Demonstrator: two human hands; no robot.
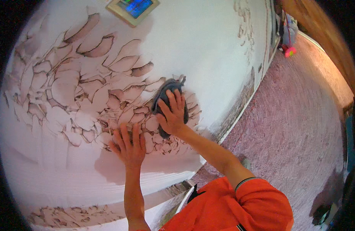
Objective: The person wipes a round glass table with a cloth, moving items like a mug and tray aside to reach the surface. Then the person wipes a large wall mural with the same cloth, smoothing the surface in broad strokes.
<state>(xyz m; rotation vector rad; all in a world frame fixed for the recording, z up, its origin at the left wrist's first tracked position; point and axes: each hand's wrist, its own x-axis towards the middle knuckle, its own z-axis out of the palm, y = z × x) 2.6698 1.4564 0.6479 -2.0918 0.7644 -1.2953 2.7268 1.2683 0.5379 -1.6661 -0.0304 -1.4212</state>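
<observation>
A dark grey piece of cloth [166,89], with a small loop or strap at its far end, lies bunched on a broad white sheet-like surface [208,46] patterned with brown petal shapes. My right hand [173,114] rests on top of the cloth, fingers outstretched and slightly apart, pressing rather than wrapping round it. Part of the cloth is hidden beneath the palm. To the left and nearer, my left hand [130,146] touches the patterned surface with its fingers spread, and I see nothing held in it.
A cream-framed panel [128,18] with a blue centre lies at the far edge. The surface's right edge drops toward a pinkish carpet-like floor [285,115]. Beyond stand a brown wooden piece [327,30] and a bright pink item [289,52].
</observation>
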